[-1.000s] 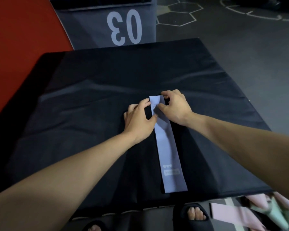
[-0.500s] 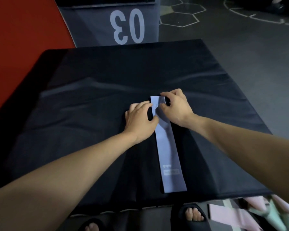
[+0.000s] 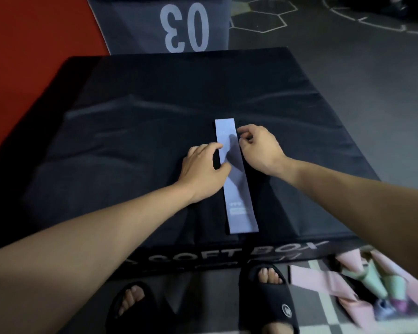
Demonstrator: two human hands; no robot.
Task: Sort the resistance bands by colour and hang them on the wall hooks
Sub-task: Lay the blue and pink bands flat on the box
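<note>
Red flooring (image 3: pixel 22 68) fills the upper left of the frame, beside a dark panel printed with an upside-down "03" (image 3: pixel 184 27). Across the middle spreads a black padded soft box (image 3: pixel 130 141), its top serving as the counter. At centre frame, the left hand (image 3: pixel 203 169) rests on the box with fingertips and thumb pinching the left edge of a flat lavender fabric resistance band (image 3: pixel 239 201), which lies lengthwise toward the near edge. Just right of it, the right hand (image 3: pixel 258 150) has fingers curled, nipping the band's right edge near its far end. Lower centre shows black slide sandals (image 3: pixel 275 302). At lower right, pink and mint-green bands (image 3: pixel 348 280) lie heaped on the floor.
</note>
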